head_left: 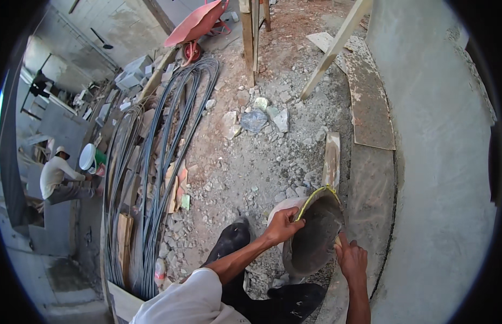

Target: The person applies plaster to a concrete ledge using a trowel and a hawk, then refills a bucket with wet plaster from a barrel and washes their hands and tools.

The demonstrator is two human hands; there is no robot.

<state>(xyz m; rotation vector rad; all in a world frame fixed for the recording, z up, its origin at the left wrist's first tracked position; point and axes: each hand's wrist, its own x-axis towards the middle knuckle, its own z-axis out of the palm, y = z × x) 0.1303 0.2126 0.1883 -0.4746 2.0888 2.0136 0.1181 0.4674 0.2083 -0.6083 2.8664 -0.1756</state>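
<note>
A bucket (pixel 316 237), dirty inside and with a yellow-green edge along part of its rim, is tilted with its mouth toward me. My left hand (pixel 283 225) is closed on the rim at its left side, thumb near the opening. My right hand (pixel 352 259) is closed around the pale wooden handle of a trowel (pixel 338 241) at the bucket's right side. Most of the trowel's blade is hard to make out against the grey inside. Grey residue coats the bucket's inner wall.
Bundled steel bars (pixel 170 140) lie along the left. Rubble (pixel 256 167) covers the ground. A pink wheelbarrow (pixel 196 24) stands far back. Wooden props (pixel 337 46), a board (pixel 371 113) and a plastered wall (pixel 434 162) are to the right. A co-worker (pixel 59 175) crouches far left near a white bucket (pixel 89 157).
</note>
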